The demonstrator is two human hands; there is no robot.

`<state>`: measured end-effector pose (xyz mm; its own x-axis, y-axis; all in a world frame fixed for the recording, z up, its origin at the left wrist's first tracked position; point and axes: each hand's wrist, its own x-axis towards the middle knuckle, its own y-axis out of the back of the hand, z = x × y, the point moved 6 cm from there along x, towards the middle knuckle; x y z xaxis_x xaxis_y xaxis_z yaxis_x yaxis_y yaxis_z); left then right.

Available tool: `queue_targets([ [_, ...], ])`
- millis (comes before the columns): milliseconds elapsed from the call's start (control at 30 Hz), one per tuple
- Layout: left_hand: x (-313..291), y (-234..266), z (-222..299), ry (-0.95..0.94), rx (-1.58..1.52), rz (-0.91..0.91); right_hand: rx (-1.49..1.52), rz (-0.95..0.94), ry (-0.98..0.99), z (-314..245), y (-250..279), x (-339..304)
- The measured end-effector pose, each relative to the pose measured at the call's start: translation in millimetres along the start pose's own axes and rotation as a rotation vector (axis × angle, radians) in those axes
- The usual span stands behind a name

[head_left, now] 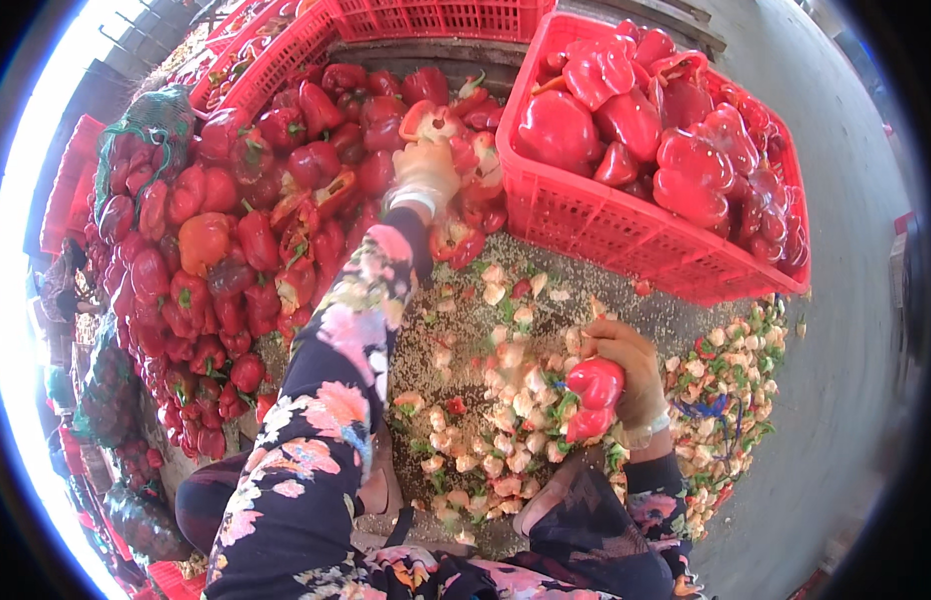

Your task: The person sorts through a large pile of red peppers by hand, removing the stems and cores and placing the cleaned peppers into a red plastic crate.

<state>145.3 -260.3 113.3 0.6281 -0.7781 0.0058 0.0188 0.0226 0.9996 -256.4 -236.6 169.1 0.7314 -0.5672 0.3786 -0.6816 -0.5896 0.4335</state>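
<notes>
My left hand [426, 172], in a pale thin glove, reaches into the heap of red bell peppers [261, 235]. Its fingers curl at a cut red bell pepper [433, 122] whose pale inside shows; the fingertips are partly hidden. Lower down on the right, my right hand [634, 368], gloved too, is closed on a red bell pepper [594, 397] above the floor. Below and beside it lie many cut-out pepper cores [516, 440] with pale seeds and green stems. Whether the right hand also holds a tool, I cannot tell.
A red plastic crate [646, 235] full of cored red peppers stands at the far right. More red crates [436, 20] line the back. Green mesh sacks [146, 150] of peppers stand at the left. Another heap of cores [731, 390] lies right, beside grey floor [836, 330].
</notes>
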Motion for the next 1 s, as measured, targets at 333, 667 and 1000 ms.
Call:
queue_targets([
  [333, -238, 9, 114, -0.051, -2.372, -0.489, 0.679, -0.009, -0.508, 0, -43, 0],
  [667, -259, 30, 95, -0.036, -1.938, -0.327, -0.333, 0.019, 0.089, -65, 9, -3],
  [1000, -240, 86, 153, -0.864, -0.396, 0.09, -0.762, -0.223, 0.366, -75, 4, -14],
])
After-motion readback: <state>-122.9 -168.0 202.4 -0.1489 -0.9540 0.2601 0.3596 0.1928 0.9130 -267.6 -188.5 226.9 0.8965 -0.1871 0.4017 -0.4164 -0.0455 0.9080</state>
